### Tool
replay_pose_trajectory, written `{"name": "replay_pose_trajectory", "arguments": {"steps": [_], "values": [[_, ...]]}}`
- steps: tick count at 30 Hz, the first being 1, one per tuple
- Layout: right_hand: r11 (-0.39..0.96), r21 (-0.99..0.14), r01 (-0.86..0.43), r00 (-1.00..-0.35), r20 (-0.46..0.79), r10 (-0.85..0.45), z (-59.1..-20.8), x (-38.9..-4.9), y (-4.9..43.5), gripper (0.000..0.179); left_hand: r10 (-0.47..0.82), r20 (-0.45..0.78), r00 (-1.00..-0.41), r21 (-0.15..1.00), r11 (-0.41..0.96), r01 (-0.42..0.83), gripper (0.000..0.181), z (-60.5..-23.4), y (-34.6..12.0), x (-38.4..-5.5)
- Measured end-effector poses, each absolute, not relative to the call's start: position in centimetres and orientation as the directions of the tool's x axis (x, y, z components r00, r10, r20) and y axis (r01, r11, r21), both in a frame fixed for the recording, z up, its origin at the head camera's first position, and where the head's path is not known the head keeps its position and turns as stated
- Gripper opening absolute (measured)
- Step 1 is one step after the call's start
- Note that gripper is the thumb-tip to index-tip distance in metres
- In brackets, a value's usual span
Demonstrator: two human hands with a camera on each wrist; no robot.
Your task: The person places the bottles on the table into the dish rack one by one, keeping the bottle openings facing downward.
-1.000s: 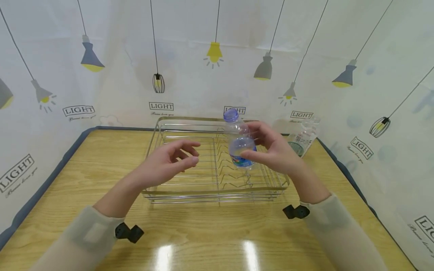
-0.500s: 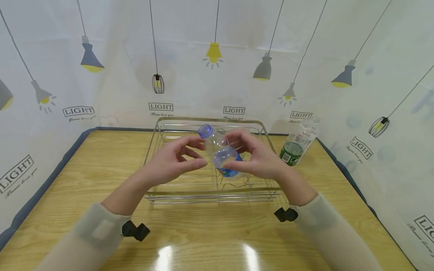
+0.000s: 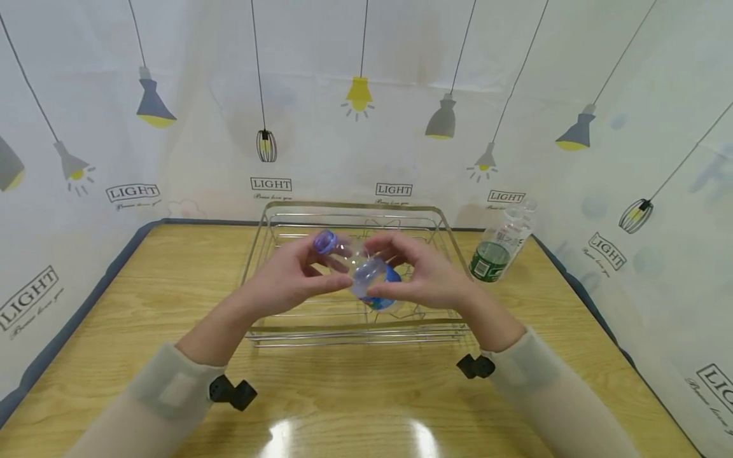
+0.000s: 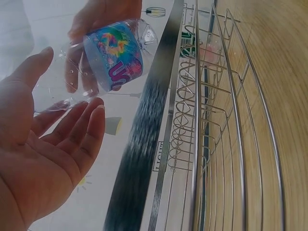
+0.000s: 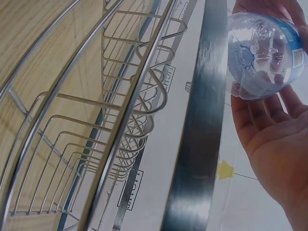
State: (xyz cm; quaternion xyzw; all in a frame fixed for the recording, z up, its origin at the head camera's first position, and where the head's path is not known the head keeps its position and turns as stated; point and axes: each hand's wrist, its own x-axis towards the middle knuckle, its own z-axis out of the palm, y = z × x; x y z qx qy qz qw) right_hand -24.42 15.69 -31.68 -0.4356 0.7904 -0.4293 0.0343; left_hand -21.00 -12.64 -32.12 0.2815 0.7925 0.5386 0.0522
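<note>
A clear plastic bottle [image 3: 361,270] with a blue label [image 4: 115,50] and a purple-blue ring at its mouth is tilted above a wire dish rack [image 3: 309,324]. Its mouth points up and to the left. My right hand [image 3: 424,270] grips the labelled lower part, thumb on the near side and fingers behind. Around the upper part, my left hand [image 3: 286,273] has its thumb in front and fingers behind the neck. The wrist views show the bottle between the thumb and fingers of each hand; the right wrist view shows its ridged base [image 5: 250,55].
A bottle with a green label [image 3: 489,259] and another clear bottle with a white label [image 3: 512,232] stand right of the rack. The wooden table [image 3: 343,388] meets a lamp-patterned cloth [image 3: 321,127] at the back and sides. The rack has wavy wire dividers [image 5: 144,91].
My right hand has brought the bottle left and slightly down, tilting its mouth toward my left hand. The left hand has moved slightly right and come around the bottle's upper part.
</note>
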Motion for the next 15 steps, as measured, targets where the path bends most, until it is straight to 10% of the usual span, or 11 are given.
{"name": "replay_pose_trajectory", "arguments": {"steps": [15], "values": [[0.301, -0.703, -0.645, -0.654, 0.304, -0.693, -32.3, -24.8, 16.8, 0.069, 0.49, 0.219, -0.844, 0.898, 0.236, 0.371, 0.058, -32.3, -12.9, -21.0]]}}
